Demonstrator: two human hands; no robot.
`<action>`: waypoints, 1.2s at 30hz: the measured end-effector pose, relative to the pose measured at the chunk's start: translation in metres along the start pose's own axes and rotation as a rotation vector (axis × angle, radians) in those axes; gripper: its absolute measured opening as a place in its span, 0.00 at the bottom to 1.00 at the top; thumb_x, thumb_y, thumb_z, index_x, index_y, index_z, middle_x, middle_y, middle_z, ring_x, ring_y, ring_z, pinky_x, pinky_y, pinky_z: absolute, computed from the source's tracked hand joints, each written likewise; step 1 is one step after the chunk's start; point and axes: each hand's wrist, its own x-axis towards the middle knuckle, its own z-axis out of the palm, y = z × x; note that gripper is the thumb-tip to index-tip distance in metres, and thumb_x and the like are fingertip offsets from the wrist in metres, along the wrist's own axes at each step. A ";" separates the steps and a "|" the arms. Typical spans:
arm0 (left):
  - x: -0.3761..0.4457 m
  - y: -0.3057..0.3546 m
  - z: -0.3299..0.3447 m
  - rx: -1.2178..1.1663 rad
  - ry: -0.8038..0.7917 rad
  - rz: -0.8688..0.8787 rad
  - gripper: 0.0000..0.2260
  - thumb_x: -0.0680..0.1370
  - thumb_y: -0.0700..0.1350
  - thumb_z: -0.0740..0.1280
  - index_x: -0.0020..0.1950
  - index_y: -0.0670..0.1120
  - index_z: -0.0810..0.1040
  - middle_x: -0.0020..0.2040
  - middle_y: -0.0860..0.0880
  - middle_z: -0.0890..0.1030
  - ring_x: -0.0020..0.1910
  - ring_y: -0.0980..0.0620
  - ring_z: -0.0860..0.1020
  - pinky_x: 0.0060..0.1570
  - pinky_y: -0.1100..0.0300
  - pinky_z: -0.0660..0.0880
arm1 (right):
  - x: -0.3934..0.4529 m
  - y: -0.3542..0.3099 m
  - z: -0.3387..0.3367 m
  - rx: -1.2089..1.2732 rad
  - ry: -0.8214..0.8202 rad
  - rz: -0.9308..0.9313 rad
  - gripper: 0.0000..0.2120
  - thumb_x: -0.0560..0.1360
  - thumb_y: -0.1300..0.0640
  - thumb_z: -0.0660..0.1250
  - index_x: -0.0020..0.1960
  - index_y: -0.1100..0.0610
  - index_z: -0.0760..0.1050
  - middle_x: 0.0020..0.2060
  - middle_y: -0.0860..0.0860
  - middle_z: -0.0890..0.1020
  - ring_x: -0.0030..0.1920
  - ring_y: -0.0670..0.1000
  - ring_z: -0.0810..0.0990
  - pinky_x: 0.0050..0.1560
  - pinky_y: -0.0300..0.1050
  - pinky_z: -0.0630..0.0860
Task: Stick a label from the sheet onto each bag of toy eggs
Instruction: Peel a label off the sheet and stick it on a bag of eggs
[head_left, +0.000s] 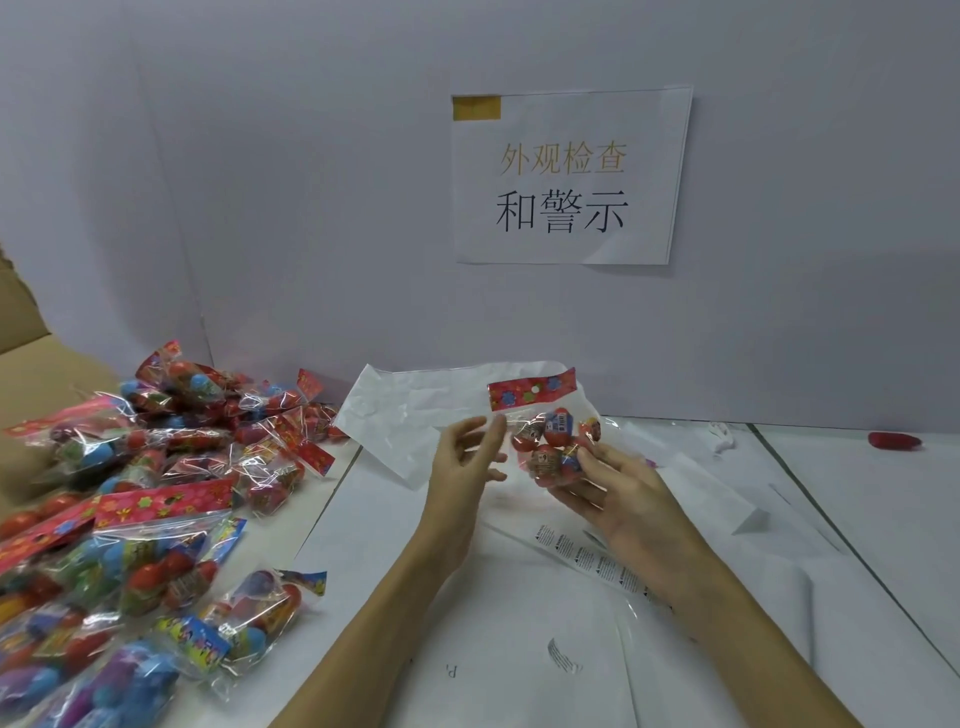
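My right hand (618, 493) grips the bag (553, 439) upright, header on top, while my left hand (467, 462) hovers just left of it, fingers loosely spread and empty, label sheet (587, 558) below.

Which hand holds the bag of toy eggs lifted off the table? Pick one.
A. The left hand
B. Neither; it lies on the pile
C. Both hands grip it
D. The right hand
D: the right hand grips the bag of toy eggs from below, while the left hand hovers open beside it.

white table (857, 493), egg bags (156, 519), label sheet (587, 558)
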 end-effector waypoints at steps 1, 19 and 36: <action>0.001 0.001 -0.001 -0.056 -0.049 -0.038 0.24 0.77 0.60 0.69 0.64 0.45 0.81 0.56 0.44 0.85 0.53 0.48 0.84 0.49 0.60 0.81 | -0.001 0.001 0.002 -0.020 -0.022 -0.004 0.13 0.85 0.61 0.62 0.67 0.65 0.77 0.57 0.64 0.86 0.60 0.62 0.85 0.66 0.54 0.78; 0.003 -0.003 -0.006 -0.148 0.068 -0.155 0.25 0.83 0.61 0.64 0.53 0.41 0.87 0.48 0.43 0.88 0.42 0.47 0.86 0.40 0.60 0.81 | -0.009 -0.007 0.002 0.083 -0.089 0.156 0.15 0.83 0.56 0.67 0.60 0.68 0.82 0.59 0.64 0.85 0.59 0.60 0.86 0.58 0.48 0.84; 0.005 -0.009 -0.008 0.253 0.135 0.047 0.23 0.87 0.53 0.58 0.46 0.40 0.84 0.41 0.44 0.83 0.36 0.47 0.80 0.35 0.53 0.77 | -0.011 -0.033 -0.043 0.858 -0.047 0.030 0.19 0.82 0.46 0.64 0.61 0.58 0.85 0.43 0.49 0.85 0.28 0.43 0.74 0.26 0.34 0.69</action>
